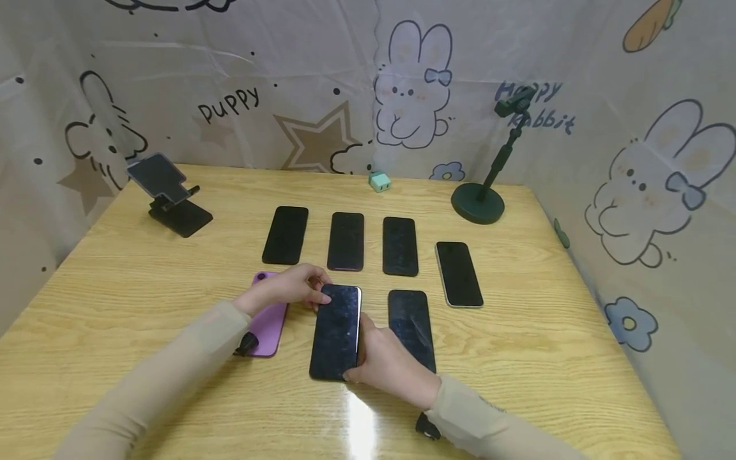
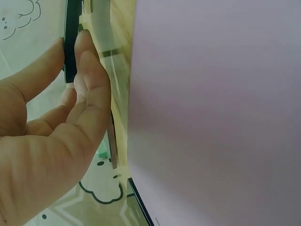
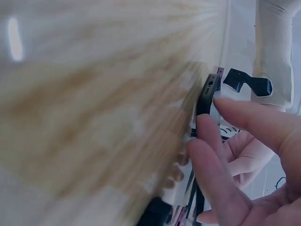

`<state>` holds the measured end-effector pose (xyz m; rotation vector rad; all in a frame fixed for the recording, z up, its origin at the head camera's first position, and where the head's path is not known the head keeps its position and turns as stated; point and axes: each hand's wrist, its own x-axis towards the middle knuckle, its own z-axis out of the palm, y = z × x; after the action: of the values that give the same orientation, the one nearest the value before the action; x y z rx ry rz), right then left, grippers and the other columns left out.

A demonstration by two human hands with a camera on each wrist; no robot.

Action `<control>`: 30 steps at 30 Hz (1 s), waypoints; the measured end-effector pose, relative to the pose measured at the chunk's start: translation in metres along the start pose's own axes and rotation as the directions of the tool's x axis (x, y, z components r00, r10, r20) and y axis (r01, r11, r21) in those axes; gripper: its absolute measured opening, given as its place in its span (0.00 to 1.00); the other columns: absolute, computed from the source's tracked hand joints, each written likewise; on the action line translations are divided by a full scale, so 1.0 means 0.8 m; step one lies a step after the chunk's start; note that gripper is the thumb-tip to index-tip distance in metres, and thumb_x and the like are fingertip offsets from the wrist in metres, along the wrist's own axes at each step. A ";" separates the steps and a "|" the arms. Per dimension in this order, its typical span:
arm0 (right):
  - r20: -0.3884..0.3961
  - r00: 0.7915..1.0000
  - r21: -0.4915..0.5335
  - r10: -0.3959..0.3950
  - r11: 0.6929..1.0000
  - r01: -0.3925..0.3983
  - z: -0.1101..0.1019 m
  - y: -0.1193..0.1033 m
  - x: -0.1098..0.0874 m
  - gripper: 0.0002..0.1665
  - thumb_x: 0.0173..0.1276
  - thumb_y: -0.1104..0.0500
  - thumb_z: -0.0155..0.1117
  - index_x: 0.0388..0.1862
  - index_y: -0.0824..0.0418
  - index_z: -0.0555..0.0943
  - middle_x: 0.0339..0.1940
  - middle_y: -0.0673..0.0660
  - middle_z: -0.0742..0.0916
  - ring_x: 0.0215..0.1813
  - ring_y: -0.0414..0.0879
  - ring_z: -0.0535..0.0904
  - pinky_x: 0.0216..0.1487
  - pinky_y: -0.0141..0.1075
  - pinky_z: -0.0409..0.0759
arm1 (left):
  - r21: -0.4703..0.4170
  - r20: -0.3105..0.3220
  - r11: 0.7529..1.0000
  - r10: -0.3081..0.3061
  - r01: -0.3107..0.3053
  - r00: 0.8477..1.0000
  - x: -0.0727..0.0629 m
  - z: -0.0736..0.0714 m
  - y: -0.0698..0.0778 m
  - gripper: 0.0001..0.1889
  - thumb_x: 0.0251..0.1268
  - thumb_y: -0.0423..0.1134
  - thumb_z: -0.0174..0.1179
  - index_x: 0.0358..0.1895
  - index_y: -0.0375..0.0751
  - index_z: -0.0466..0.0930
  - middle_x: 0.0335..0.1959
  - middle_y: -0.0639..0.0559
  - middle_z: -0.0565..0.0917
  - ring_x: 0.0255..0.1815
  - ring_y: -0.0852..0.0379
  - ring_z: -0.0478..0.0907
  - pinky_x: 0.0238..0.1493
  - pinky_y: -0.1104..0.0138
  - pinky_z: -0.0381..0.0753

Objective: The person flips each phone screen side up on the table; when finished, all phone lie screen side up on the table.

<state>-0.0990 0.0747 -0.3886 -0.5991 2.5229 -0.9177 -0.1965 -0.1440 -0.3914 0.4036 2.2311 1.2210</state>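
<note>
Both hands hold a dark smartphone (image 1: pixel 336 338) above the near middle of the table, its black screen facing up. At the phone's top left corner, my left hand (image 1: pixel 296 285) pinches it, thumb on the screen side and fingers behind. My right hand (image 1: pixel 393 364) grips the lower right, with the thumb near the bottom corner. The right wrist view shows the end of the phone (image 3: pixel 207 96) with its port between thumb and fingers. Under the left forearm lies a purple phone (image 1: pixel 269 329), back up, filling much of the left wrist view. Another dark phone (image 1: pixel 409 316) lies beside the right hand, partly covered by it.
Behind the hands, several phones lie screen up: black ones (image 1: pixel 285 235) (image 1: pixel 346 241) (image 1: pixel 400 246) and a silver-edged one (image 1: pixel 460 275). A folding phone stand (image 1: pixel 181 217) is at back left, a mint charger plug (image 1: pixel 379 181) at back middle, a tall dark-green stand (image 1: pixel 478 203) at back right.
</note>
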 end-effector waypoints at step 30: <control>0.055 0.998 0.004 -0.016 1.000 0.016 0.001 0.007 0.002 0.25 0.46 0.65 0.76 0.40 0.63 0.72 0.15 0.47 0.78 0.17 0.36 0.72 0.19 0.28 0.71 | 0.170 -0.088 0.986 0.010 0.005 0.996 0.003 0.010 0.007 0.13 0.59 0.30 0.66 0.43 0.32 0.73 0.24 0.52 0.71 0.22 0.60 0.77 0.27 0.70 0.77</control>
<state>-0.1011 0.0773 -0.3930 -0.6357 2.4703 -0.8994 -0.1934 -0.1339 -0.3908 0.4260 2.4208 1.0725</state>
